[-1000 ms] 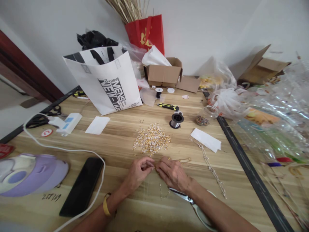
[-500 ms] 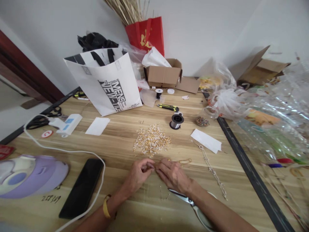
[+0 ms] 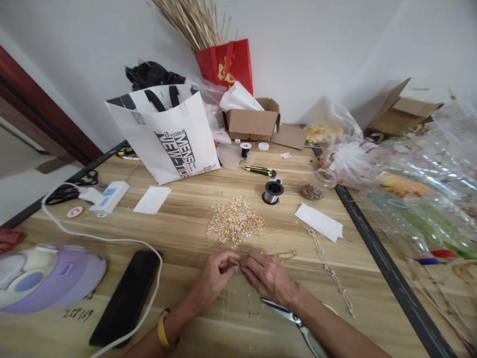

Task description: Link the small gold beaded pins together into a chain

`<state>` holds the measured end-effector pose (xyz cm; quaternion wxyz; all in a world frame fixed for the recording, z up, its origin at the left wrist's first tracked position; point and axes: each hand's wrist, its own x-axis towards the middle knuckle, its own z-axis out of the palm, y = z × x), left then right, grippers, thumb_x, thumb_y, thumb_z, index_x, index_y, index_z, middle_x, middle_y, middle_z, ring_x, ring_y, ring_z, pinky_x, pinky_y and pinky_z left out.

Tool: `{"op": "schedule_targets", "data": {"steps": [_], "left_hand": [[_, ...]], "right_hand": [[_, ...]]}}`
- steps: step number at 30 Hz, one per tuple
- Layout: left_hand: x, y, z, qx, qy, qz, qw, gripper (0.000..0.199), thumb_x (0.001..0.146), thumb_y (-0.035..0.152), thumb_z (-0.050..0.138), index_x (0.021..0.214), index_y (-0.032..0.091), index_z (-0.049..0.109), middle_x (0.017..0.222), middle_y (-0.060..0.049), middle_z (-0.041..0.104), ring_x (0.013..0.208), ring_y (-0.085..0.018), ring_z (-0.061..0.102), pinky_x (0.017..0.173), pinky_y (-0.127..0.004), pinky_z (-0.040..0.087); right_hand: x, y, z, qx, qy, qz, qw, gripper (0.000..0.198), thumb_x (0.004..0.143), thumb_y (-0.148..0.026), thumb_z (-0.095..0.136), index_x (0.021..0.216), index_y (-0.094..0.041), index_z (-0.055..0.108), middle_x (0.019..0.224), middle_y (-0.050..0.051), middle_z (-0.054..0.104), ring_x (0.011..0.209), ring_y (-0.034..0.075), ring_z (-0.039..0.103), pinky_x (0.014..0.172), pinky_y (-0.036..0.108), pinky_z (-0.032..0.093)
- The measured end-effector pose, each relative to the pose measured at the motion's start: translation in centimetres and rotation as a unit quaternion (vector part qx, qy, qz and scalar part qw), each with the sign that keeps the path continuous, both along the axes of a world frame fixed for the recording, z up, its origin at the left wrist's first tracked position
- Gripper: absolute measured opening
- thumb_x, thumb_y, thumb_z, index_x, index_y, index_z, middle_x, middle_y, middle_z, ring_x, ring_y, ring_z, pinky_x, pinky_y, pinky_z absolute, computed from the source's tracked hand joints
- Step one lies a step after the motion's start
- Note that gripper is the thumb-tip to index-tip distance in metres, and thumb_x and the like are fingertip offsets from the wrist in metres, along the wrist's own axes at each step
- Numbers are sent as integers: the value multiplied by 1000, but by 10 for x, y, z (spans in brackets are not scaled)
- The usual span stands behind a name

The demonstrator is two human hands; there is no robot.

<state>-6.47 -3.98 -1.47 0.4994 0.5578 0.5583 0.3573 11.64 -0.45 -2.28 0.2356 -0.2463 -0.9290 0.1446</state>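
Observation:
My left hand and my right hand meet at the fingertips just below a pile of small gold and clear beads. Both hands are closed in a pinch; whatever lies between the fingers is too small to name. A thin gold chain extends to the right from beside my right hand. Under my right wrist lies a pair of scissors, partly covered by the forearm. A short piece of fine chain rests on the table below the hands. Farther right stretches a longer silver chain.
A spool of wire, a yellow-black utility knife and a jar of beads stand beyond the pile. A black phone and white cable lie left. A white bag and cardboard box are behind; plastic bottles crowd the right.
The whole scene sits slightly lower in view, as the camera has tilted up a little. My hands stay pinched together in nearly the same place.

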Motion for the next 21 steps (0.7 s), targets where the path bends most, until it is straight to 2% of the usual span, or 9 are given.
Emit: {"op": "schedule_targets", "data": {"steps": [6,14,21], "left_hand": [[-1,-1,-3,1,-2,1,1000,14,74,20,57,84,14,64,77,-5,69,71,-17,63,65,-24,47],[1,-1,0,12,7,11,1000,13,72,15,56,84,15,59,70,-3,66,64,-15,61,58,-21,44],[3,-3,1,13,-6,0,1000,15,72,17,57,87,16,55,67,-1,65,61,-13,59,55,-21,42]], "right_hand": [[1,-1,2,-10,-1,4,1000,11,91,-18,44,99,-18,53,84,5,58,72,16,56,60,26,44],[0,-3,8,-50,0,0,999,10,88,-21,51,98,-18,53,89,6,58,78,17,56,63,27,45],[0,-3,9,-9,3,3,1000,13,90,-24,49,101,-19,54,87,6,57,79,18,55,64,28,45]]}}
